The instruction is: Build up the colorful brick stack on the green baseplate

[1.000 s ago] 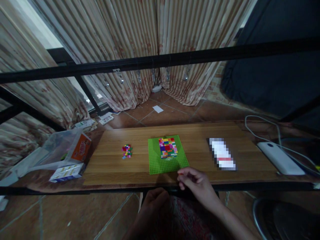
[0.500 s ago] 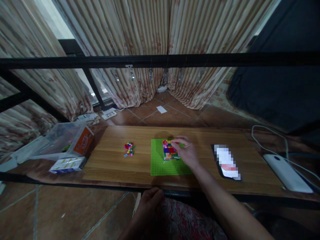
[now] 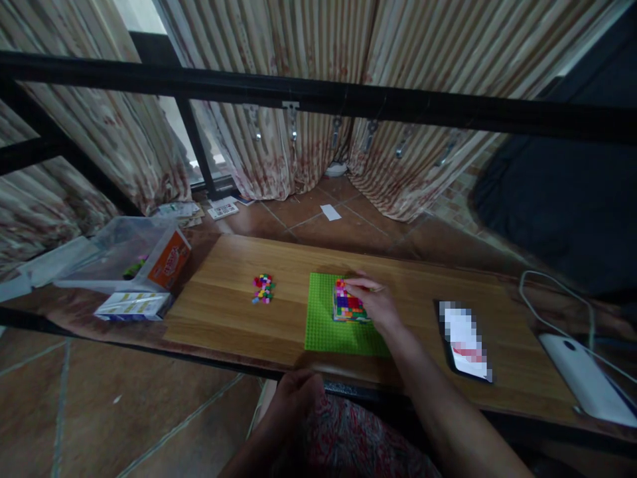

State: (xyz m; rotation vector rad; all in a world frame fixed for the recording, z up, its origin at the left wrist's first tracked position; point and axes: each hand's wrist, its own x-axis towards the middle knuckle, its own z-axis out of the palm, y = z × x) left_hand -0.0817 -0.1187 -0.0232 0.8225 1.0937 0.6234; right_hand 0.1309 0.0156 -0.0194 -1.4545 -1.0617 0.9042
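Plastic tub (image 3: pixel 107 255): far left, on the dark ledge beside the wooden surface (image 3: pixel 233 318); orange carton (image 3: pixel 169 260) leaning at its right end, flat white box (image 3: pixel 132 305) just in front.
Loose bricks (image 3: pixel 263 289): small mixed-colour heap on the surface, left of the baseplate, well apart from both hands.
Left hand (image 3: pixel 298 395): low at the near edge, below the surface, resting on patterned cloth; knuckles up, fingers curled under; whether it grips anything cannot be told.
Green baseplate (image 3: pixel 328 325): flat on the surface at mid-width; roughly square, slightly longer from near to far, edges close to square with the surface's front edge.
Brick block (image 3: pixel 348 307): multicoloured, standing on the far right part of the baseplate; long axis near to far.
Right hand (image 3: pixel 375 302): forearm stretched from near right up and leftward over the surface; palm down, fingers pointing left, fingertips pinched at the block's far top edge, touching it; what they hold is too small to tell.
Phone (image 3: pixel 465 342): right of the baseplate, lying flat, long axis near to far.
White device (image 3: pixel 584 385): far right, with a white cable (image 3: pixel 552 282) looping behind it.
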